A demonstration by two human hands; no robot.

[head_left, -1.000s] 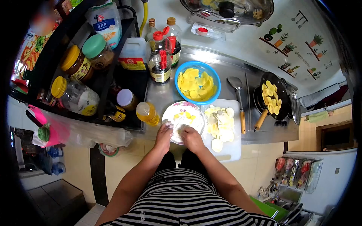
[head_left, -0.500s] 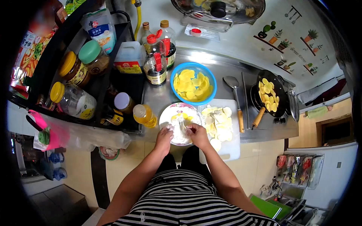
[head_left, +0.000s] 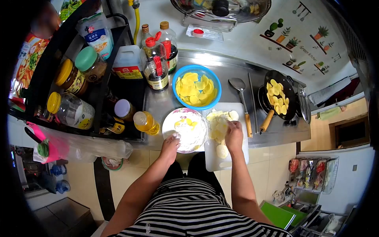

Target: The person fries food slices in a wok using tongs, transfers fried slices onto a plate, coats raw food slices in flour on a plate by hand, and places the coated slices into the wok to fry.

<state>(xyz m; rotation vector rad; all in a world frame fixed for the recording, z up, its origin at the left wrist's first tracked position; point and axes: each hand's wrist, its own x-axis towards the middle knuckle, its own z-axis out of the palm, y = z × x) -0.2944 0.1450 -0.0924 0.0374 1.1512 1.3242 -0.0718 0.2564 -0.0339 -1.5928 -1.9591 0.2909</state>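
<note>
While the left hand (head_left: 170,145) rests by the front-left edge of the plate (head_left: 166,125), its fingers curled close, the head view doesn't let me tell whether anything is pinched in them. White powder (head_left: 192,138) covers much of the plate, yellow slices (head_left: 189,123) lying in it. The right hand (head_left: 234,136) is over the right part of the cutting board (head_left: 241,154), fingers narrowed and pointing down at the pale slices (head_left: 214,125); whether they grip one, I can't see.

Both plate and board poke past the counter's (head_left: 272,137) front edge, the board much further. If a wrist leaned on that overhang, I'd expect the board to tip and spill its slices, the lone one (head_left: 222,151) near its front edge first. A knock from the left hand could push over the oil bottle (head_left: 147,124) just left of the plate. Slices pressed together may take powder patchily.
</note>
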